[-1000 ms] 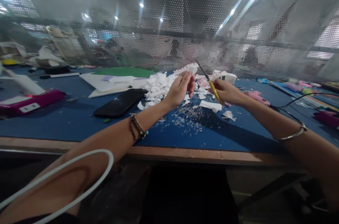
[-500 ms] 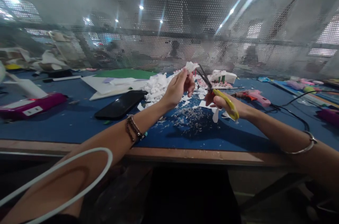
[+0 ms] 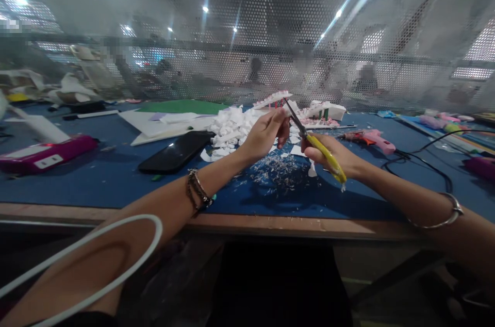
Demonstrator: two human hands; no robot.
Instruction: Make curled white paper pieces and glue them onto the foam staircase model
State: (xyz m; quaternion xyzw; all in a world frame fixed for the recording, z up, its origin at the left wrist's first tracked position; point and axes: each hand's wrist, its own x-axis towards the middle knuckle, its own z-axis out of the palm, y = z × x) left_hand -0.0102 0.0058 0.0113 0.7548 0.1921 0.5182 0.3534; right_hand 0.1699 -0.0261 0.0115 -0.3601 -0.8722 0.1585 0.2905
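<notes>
Scissors (image 3: 326,156) in right hand (image 3: 341,150) over blue table (image 3: 96,182), mesh (image 3: 266,12) behind; left hand (image 3: 267,132): grip unclear.

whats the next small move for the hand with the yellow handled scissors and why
Probably ease the yellow-handled scissors with dark metal blades slightly away from the bare left hand before opening them: the right hand holds them with the blades nearly together, and in this view the tips lie close to the left hand.

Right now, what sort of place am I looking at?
Probably a craft workshop. The right hand holds scissors, white scraps are heaped on the blue table, and what looks like a pink glue gun lies to the right.
</notes>
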